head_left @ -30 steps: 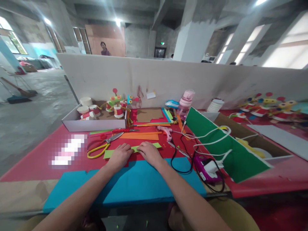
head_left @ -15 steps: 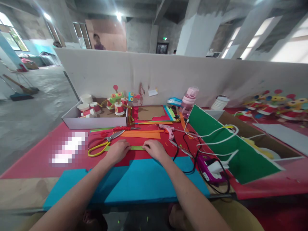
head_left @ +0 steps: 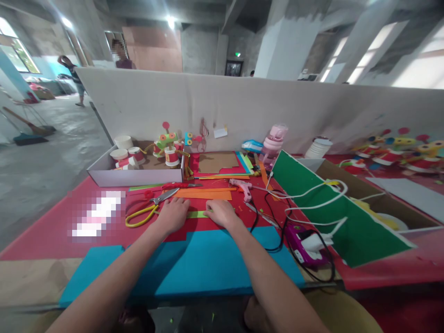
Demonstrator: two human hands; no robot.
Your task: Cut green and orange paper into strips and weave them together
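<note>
A narrow green paper strip (head_left: 197, 214) lies across the red table cover between my two hands. On its left part rests my left hand (head_left: 175, 214), palm down with the fingers spread forward. My right hand (head_left: 221, 213) is closed on the strip's right part, fingertips curled onto it. Scissors with yellow handles (head_left: 142, 217) lie open just left of my left hand. Orange paper strips (head_left: 204, 193) are beyond the hands, and a pink glue gun (head_left: 243, 188) sits behind my right hand.
Blue board (head_left: 215, 259) covers the near edge. At the back left stands a box (head_left: 138, 176) with cups and a paper figure. To the right are a purple power strip (head_left: 305, 245), loose cables and a green-sided box (head_left: 329, 208). Two people are beyond the partition (head_left: 156, 101).
My left hand has gone from pinching the strip to lying flatter, fingers spread. My right hand has shifted slightly. Another person has come into view at the far left.
</note>
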